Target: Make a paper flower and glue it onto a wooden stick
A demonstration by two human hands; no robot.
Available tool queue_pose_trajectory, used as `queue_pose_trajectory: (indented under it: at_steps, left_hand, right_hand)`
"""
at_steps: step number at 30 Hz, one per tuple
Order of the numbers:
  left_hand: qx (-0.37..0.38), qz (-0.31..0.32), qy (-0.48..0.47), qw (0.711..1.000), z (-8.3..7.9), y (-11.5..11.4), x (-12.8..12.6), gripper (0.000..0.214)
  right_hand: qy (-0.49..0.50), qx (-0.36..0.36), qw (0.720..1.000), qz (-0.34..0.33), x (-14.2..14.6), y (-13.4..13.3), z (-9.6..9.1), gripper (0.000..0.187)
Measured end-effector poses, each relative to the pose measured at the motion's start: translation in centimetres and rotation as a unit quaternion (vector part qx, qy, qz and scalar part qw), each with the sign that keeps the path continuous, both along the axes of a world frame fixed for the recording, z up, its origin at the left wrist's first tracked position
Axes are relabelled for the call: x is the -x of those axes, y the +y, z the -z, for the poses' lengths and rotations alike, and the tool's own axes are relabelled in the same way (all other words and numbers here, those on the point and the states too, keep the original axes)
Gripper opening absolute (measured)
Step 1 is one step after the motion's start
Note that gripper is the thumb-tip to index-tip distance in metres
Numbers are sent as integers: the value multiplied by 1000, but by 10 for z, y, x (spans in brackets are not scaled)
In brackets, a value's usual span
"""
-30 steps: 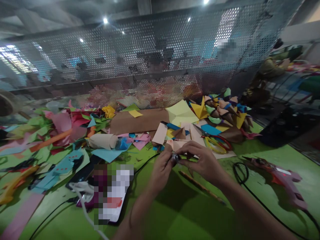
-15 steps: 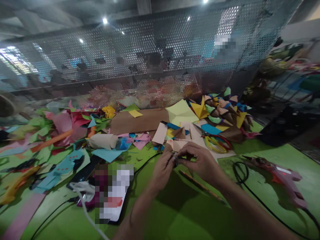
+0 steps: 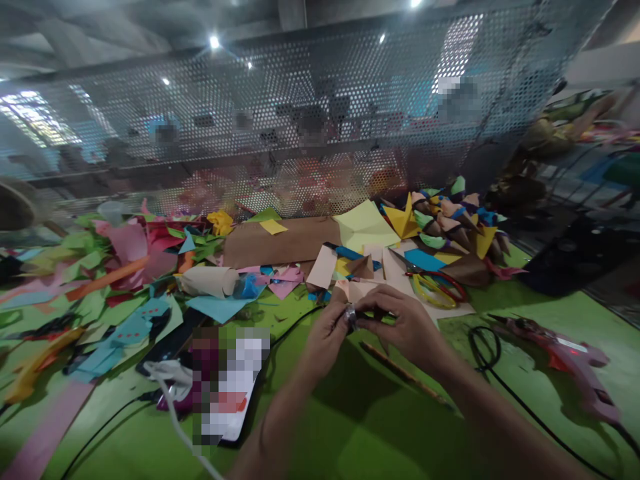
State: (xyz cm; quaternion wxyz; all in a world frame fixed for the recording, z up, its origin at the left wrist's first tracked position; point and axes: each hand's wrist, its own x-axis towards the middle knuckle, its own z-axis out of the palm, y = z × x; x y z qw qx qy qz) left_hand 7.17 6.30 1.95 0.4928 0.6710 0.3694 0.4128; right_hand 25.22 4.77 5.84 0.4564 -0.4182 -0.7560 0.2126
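Close together over the green table, both hands work at a small shiny silvery piece (image 3: 351,317), too small to name. My left hand (image 3: 325,328) is closed, with the piece pinched at its thumb and fingertips. From the other side, my right hand (image 3: 403,321) is closed with bent fingers, its tips meeting the piece. Below the right hand a thin brown stick (image 3: 405,375) lies slantwise. Just beyond the hands are folded paper pieces (image 3: 323,267) and yellow-and-red handled scissors (image 3: 435,288).
A pink glue gun (image 3: 570,360) with a looped black cord lies at right. At left are a phone (image 3: 233,407), a yellow glue gun (image 3: 37,373) and piled paper scraps (image 3: 125,247). Paper cones (image 3: 450,227) stand before the perforated metal screen (image 3: 280,147).
The view has shifted slightly. More of the silvery piece shows between my fingertips; both hands keep nearly the same pose and place.
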Motion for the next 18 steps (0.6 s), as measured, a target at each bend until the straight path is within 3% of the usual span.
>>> queue_pose_trajectory:
  at_steps: [9,18]
  left_hand:
    - [65,-4,-29,997,-2,0,-4,30]
    - [132,-17,-67,989,-12,-4,-1,35]
  right_hand:
    - [-13,-25,999,28,2,-2,0,5]
    - [70,103,992,15,-1,2,-5,7]
